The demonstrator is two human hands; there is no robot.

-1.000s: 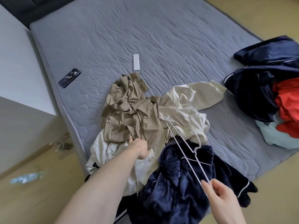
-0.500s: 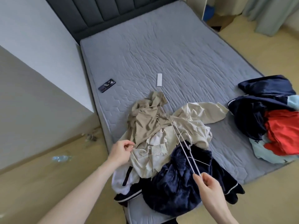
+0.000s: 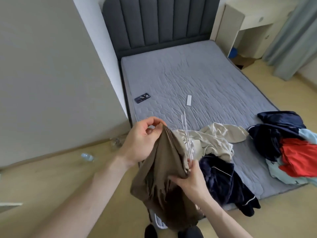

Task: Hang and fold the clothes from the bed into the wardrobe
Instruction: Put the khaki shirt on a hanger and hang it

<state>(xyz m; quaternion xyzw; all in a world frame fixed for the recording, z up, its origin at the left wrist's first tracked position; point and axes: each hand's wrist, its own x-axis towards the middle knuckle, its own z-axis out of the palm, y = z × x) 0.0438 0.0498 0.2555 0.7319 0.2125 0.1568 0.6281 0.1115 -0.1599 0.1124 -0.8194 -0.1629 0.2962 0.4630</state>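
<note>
My left hand (image 3: 139, 143) pinches the top edge of the brown garment (image 3: 164, 182), lifted off the bed (image 3: 197, 74) and hanging over the floor. My right hand (image 3: 190, 179) grips its other edge together with white wire hangers (image 3: 187, 134), pointing upward.

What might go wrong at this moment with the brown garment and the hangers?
The right hand holds both the white hangers and an edge of the brown garment, so either might slip. The left hand only pinches the top edge. The garment's lower part hangs off the bed, near the floor.
</note>
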